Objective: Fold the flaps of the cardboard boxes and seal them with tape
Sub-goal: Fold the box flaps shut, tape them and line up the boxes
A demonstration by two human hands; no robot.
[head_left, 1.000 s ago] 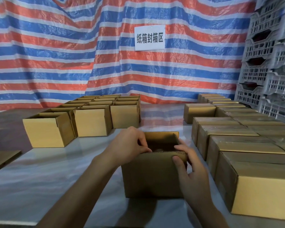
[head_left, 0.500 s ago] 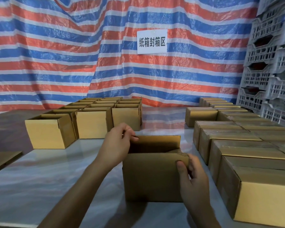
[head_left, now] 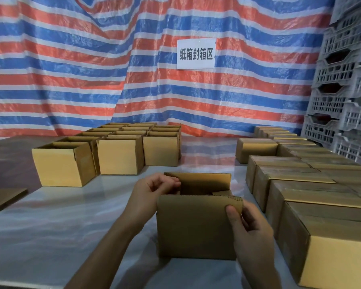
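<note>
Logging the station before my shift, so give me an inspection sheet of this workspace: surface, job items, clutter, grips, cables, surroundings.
Surface: pale glossy table, boxes on both sides.
Job's things: open brown cardboard box at centre, near and far flaps upright; open yellow-brown boxes left; closed boxes right; tape: nothing seen.
Clutter: flat cardboard sheet at left edge.
Grips: left hand holds the box's top left corner; right hand pinches the near flap's right corner.
Cables: nothing seen.
Surroundings: red-blue-white striped tarp, white paper sign, stacked grey plastic crates.
</note>
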